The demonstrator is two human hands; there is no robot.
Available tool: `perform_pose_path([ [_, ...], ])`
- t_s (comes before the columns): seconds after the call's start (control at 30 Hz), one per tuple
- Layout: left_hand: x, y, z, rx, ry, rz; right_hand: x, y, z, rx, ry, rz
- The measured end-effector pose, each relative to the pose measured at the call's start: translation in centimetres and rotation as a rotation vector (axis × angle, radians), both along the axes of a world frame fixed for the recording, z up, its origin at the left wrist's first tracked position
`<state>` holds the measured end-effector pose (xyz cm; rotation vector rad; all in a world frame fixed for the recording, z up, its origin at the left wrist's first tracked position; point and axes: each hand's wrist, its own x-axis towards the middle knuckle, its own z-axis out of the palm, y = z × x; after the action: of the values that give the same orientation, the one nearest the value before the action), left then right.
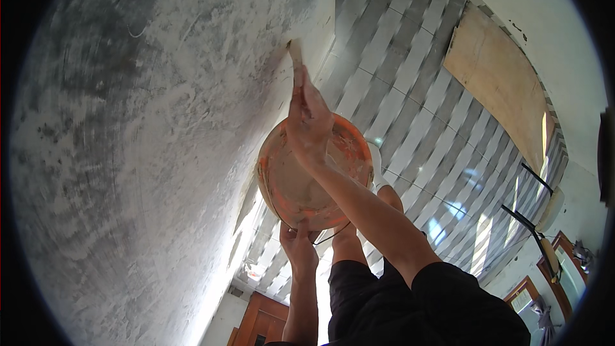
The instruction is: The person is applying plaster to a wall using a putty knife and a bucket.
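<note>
An orange bucket (351, 136) hangs in front of me beside the wall, its inside coated with grey-brown paste. My left hand (300, 247) is closed on its near rim, with the thin wire handle (334, 236) looping down beside it. Over the bucket reaches my right hand (309, 115), its fingers wrapped round a small flat tool that looks like a putty knife (296, 54). The tool's pale end is against or very close to the wall (147, 122); contact is hard to tell. White and grey smears cover that wall.
Grey and white striped tiles (410, 83) cover the floor. A tan board (496, 74) lies along the far right side by another wall. Black-legged furniture (535, 230) stands at right. A brown wooden door (264, 320) shows at lower left. My legs (349, 247) are below the bucket.
</note>
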<state>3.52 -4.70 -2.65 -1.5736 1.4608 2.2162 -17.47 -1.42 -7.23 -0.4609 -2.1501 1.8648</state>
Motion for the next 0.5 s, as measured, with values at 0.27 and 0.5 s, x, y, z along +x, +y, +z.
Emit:
perform_pose_path([
  [0.27, -0.3, -0.3, -0.5, -0.044, 0.034, -0.062, -0.4, 1.4, -0.1, -0.146, -0.107, -0.053],
  [0.5, -1.2, 0.0, -0.2, -0.058, 0.008, -0.085, 0.0, 0.0, 0.6, -0.156, -0.037, 0.03],
])
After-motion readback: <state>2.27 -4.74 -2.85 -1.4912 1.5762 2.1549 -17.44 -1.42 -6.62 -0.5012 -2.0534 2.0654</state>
